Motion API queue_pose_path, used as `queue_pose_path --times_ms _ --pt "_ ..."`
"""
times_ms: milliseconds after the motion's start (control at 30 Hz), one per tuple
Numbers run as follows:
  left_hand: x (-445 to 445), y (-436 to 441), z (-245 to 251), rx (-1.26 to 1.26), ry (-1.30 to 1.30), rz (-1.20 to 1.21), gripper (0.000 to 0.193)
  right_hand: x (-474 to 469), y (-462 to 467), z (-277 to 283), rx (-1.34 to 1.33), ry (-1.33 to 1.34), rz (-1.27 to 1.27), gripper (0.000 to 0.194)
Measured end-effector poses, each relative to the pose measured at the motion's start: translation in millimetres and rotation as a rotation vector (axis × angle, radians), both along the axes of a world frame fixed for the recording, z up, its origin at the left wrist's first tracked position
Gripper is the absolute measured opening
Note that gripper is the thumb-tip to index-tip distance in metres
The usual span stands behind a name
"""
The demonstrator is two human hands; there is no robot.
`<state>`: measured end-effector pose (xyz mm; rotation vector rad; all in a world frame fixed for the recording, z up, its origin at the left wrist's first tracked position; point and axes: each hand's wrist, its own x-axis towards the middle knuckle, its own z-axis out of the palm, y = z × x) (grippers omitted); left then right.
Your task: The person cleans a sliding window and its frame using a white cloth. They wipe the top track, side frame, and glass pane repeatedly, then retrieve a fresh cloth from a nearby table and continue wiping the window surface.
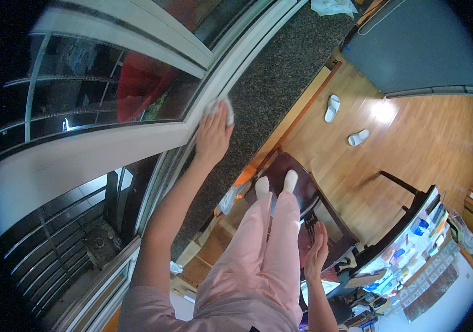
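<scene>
My left hand presses a crumpled white cloth against the white window frame, at the corner where the sash meets the rail. Most of the cloth lies hidden under the fingers. Just right of it runs a dark speckled stone windowsill. My right hand hangs by my right thigh, holding nothing, its fingers extended. Below, my feet in pale socks stand on the seat of a dark wooden chair.
Metal bars show outside the open window. White slippers lie on the wooden floor. A cluttered desk stands at the right, behind the chair's backrest. A white crumpled bag rests at the sill's far end.
</scene>
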<state>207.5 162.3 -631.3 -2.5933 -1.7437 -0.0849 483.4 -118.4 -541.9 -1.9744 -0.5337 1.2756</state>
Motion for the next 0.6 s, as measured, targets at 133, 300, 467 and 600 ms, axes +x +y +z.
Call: queue_pose_path --times_ms 133,300,467,600 --pt "52.6 78.9 -9.2 0.131 -0.080 -0.042 0.055 6.0 3.1 -19.8 0.016 0.056 -0.018 0.049" --pt "62.7 94.7 -14.6 0.103 -0.117 0.002 0.057 14.8 26.3 -8.5 -0.001 0.083 -0.069 0.051" --pt "-14.3 -30.8 -0.9 -0.153 -0.031 0.143 0.059 31.5 31.3 -14.4 -0.034 0.086 -0.056 0.053" --pt "-18.4 -28.3 -1.1 -0.167 -0.047 0.122 0.059 32.0 37.4 -17.3 -0.027 0.136 -0.079 0.052"
